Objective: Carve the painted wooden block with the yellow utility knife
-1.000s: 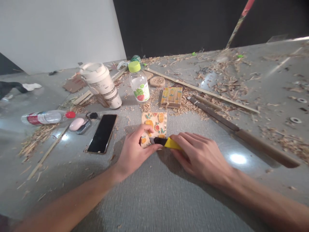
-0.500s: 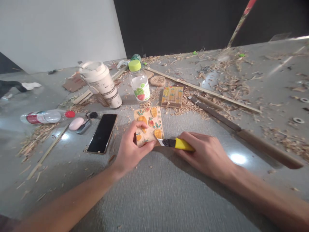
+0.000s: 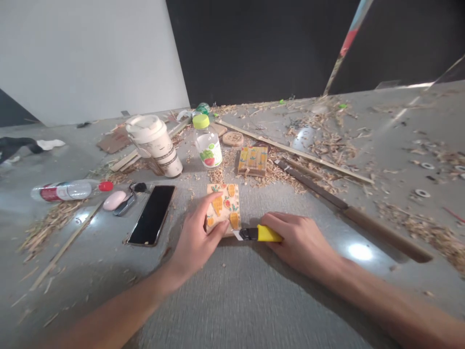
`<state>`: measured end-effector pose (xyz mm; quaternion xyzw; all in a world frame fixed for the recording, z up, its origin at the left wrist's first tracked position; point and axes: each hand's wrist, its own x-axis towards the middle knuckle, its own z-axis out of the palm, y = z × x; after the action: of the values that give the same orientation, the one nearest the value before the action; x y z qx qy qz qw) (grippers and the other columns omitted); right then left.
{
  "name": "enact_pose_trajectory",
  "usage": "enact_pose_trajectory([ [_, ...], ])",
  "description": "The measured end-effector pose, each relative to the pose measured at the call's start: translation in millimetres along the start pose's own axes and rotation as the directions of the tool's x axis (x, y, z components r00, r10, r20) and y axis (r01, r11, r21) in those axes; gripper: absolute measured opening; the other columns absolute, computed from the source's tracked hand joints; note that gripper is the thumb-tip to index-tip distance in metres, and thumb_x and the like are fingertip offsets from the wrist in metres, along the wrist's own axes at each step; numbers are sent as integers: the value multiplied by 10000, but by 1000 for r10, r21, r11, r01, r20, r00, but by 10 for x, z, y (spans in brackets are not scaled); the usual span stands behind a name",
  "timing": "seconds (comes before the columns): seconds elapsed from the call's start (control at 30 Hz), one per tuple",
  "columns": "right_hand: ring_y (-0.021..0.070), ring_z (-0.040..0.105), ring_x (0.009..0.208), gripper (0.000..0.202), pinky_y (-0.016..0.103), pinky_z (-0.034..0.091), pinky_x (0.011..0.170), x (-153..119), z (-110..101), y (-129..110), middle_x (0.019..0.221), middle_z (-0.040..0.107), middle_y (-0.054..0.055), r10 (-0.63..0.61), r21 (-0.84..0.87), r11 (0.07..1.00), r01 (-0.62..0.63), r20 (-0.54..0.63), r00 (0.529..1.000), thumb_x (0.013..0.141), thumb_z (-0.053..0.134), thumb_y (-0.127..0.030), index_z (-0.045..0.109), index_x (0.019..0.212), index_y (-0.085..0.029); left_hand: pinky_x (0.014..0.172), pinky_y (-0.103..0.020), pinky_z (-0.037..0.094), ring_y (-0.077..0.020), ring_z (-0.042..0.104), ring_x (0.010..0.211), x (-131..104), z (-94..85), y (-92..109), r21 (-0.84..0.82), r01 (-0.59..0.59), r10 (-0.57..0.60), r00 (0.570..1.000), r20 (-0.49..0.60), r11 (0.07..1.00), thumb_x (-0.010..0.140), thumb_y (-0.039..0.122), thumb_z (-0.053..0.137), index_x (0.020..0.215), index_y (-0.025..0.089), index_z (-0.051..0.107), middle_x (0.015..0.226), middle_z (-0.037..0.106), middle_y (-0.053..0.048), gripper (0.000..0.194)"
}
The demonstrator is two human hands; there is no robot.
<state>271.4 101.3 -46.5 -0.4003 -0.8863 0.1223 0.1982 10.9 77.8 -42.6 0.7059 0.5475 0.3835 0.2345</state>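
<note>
To the right of the phone [image 3: 151, 215], gripping the fruit-patterned block [image 3: 227, 203] with the left hand [image 3: 196, 235]; farther right of the phone, grasping the yellow utility knife [image 3: 269, 233] in the right hand [image 3: 301, 240], with its blade [image 3: 238, 235] at the block's near right corner.

Single head-worn view, looking forward and down; forearms [image 3: 134, 305] close, grey surface [image 3: 225, 310] below, dark backdrop [image 3: 261, 48] beyond.

No word or number can be read clearly. On the far side, the standing bottle [image 3: 208, 145] has a fruit label [image 3: 210, 156], its letters too small. The cup [image 3: 154, 143], to its left, bears blurred dark print [image 3: 166, 151]; the lying bottle [image 3: 80, 189], further left, a red label [image 3: 52, 192].
</note>
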Motion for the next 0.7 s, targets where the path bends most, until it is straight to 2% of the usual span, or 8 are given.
enact_pose_trajectory([
  [0.17, 142, 579, 709, 163, 273, 285, 620, 19, -21, -3, 848, 629, 3, 20, 45, 999, -21, 24, 999, 823, 531, -87, 585, 905, -218, 1082, -595, 518, -344, 574, 1308, -36, 25, 2, 194, -81, 78, 997, 19, 978, 979, 272, 634, 1522, 348, 478, 1399, 597, -117, 570],
  [0.27, 145, 579, 725, 158, 274, 290, 637, 8, -19, 6, 857, 633, 8, 19, 57, 998, -22, 37, 999, 835, 521, -88, 581, 906, -215, 1147, -679, 448, -384, 513, 1428, -41, 52, -54, 236, -119, 103, 992, 76, 965, 943, 222, 651, 1520, 365, 470, 1518, 570, -122, 622],
  [0.37, 139, 552, 697, 158, 280, 264, 636, -3, 5, 20, 811, 636, 0, 45, 46, 998, -48, 66, 997, 812, 542, -88, 586, 896, -215, 1154, -703, 432, -397, 497, 1474, -49, 64, -71, 237, -124, 102, 989, 104, 964, 918, 197, 668, 1485, 372, 497, 1597, 536, -118, 618],
  [0.43, 136, 540, 682, 133, 285, 246, 637, -5, 20, 23, 797, 649, 1, 59, 30, 998, -62, 81, 995, 815, 564, -110, 593, 896, -212, 1180, -671, 425, -370, 500, 1482, -33, 42, -48, 175, -107, 103, 994, 33, 979, 944, 250, 672, 1472, 370, 499, 1606, 536, -101, 568],
  [0.53, 132, 539, 681, 112, 289, 230, 639, -5, 19, 9, 809, 673, 4, 63, 21, 998, -66, 87, 994, 829, 580, -133, 605, 906, -211, 1229, -604, 396, -340, 458, 1516, 107, -39, -26, 7, -34, 35, 979, -199, 999, 946, 341, 702, 1509, 345, 443, 1645, 479, -98, 620],
  [0.6, 129, 539, 683, 99, 291, 219, 635, -3, 7, -7, 815, 682, 6, 63, 19, 998, -65, 88, 994, 829, 589, -141, 609, 897, -209, 1230, -574, 402, -351, 473, 1498, 314, -91, -68, -123, 51, -87, 947, -308, 991, 878, 362, 785, 1474, 336, 455, 1618, 483, -102, 682],
  [0.7, 124, 533, 678, 75, 295, 205, 627, 3, -14, -25, 811, 688, 10, 69, 17, 997, -70, 87, 994, 826, 597, -144, 607, 871, -203, 1140, -590, 487, -412, 498, 1470, 763, -88, -217, -180, 112, -170, 921, -351, 977, 857, 386, 825, 1540, 317, 353, 1599, 457, -176, 833],
])
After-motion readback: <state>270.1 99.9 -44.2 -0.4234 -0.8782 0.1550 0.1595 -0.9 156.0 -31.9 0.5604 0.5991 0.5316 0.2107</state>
